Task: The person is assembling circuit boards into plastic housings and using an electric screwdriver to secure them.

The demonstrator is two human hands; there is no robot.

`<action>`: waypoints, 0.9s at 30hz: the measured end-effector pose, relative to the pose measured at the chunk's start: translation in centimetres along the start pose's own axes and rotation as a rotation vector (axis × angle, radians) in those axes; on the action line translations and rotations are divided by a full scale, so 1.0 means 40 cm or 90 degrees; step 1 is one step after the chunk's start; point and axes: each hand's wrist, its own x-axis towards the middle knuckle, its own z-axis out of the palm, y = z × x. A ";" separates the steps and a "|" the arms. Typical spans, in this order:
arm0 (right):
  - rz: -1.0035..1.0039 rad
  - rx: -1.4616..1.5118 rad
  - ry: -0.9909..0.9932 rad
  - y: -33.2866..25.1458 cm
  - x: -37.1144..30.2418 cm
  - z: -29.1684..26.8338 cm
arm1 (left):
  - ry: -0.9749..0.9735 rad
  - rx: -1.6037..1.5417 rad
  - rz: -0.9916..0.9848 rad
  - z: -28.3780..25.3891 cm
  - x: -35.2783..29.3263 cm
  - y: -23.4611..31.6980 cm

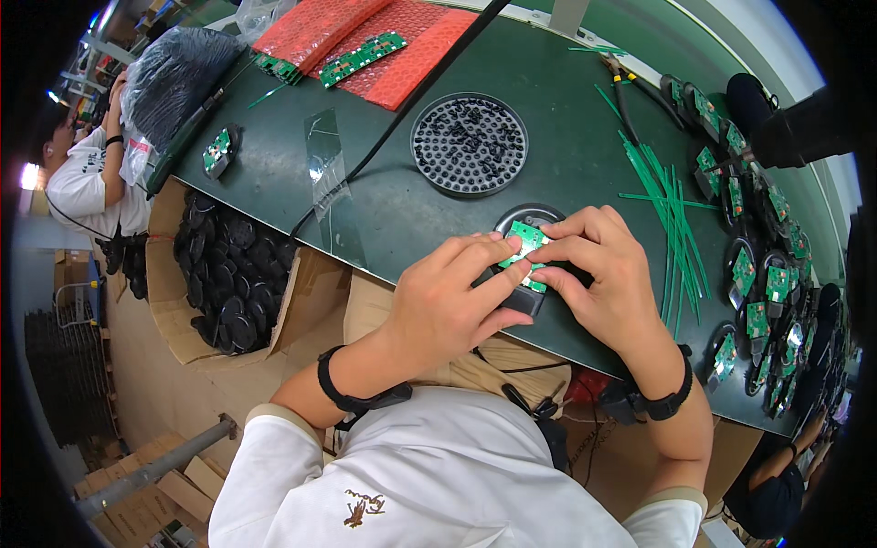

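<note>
At the table's near edge, both my hands are closed round a small green circuit board. It lies against a black round housing, whose far rim shows behind my fingers. My left hand pinches the board's left side, the thumb lower down by the housing's black lower part. My right hand grips the right side with thumb and fingertips. My fingers hide much of the board and housing. Just beyond stands a round black tray with small black parts in its many holes.
Green strips and pliers lie to the right, beside rows of black housings with boards. A dark driver tool juts in there. Red bubble wrap lies far left. A carton of black housings stands at left; people sit either side.
</note>
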 end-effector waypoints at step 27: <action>0.158 0.148 -0.008 0.024 0.003 -0.025 | -0.044 -0.024 -0.011 -0.018 0.005 -0.005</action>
